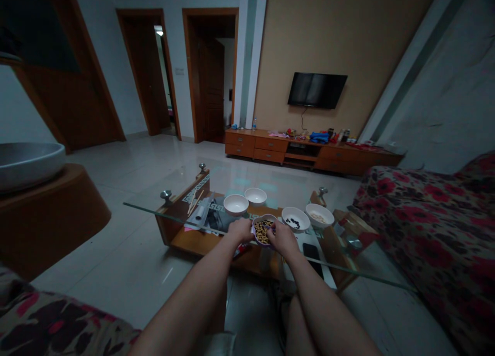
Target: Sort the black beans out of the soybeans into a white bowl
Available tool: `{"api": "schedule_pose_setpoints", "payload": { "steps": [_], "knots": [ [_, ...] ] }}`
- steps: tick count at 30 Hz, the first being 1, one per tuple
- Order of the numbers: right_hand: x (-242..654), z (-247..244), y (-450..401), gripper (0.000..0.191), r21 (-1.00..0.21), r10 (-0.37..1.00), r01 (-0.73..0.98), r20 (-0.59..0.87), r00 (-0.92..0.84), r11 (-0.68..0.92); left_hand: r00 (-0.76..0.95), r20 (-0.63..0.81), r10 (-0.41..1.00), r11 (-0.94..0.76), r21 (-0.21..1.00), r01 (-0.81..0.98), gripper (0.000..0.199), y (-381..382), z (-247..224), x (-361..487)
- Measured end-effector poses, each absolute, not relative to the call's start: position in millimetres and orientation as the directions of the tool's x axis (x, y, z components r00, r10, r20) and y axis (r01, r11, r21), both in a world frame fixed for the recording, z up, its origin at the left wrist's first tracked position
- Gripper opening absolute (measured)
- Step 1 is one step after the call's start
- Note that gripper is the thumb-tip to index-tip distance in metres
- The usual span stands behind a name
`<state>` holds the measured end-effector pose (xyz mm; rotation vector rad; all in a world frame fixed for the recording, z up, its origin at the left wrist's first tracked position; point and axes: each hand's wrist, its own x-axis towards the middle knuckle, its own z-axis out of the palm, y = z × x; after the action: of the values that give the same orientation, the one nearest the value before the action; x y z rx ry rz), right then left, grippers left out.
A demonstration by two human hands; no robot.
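Over the glass worktop (154,188), left grip (242,230) is holding the bean bowl (263,216) by its side, right grip (284,238) is dipping in, can't tell if pinching; keep it level against spills.

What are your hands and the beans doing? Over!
Left hand: holding purple-edged bowl by left side. Right hand: at yellowish beans inside. White bowl of dark beans alongside. Black phone partly behind right forearm.

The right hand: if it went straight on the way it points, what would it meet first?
Probably the small yellow-brown beans in the round white-and-purple bowl. The right hand points into it and may be touching them; depth is unclear.
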<state>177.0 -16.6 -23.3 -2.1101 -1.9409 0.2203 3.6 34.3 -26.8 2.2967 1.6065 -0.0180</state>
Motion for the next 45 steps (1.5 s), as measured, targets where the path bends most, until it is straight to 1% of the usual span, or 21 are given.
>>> {"api": "schedule_pose_setpoints", "payload": {
  "steps": [17,36,45],
  "knots": [
    [179.2,-26.8,-17.4,0.022,-0.257,0.996,0.966,0.068,0.057,-0.037,0.374,-0.191,0.908,-0.315,0.279,0.907,0.042,36.3,-30.0,3.3],
    [180.7,-26.3,-18.9,0.02,-0.282,0.996,0.959,0.079,0.047,-0.023,0.372,-0.21,0.904,-0.308,0.284,0.908,0.042,36.7,-30.0,3.0],
    [180.8,-26.9,-18.6,0.021,-0.271,0.996,0.962,0.081,0.047,-0.023,0.38,-0.205,0.902,-0.314,0.291,0.904,0.042,35.9,-29.5,3.1]
  ]
}}
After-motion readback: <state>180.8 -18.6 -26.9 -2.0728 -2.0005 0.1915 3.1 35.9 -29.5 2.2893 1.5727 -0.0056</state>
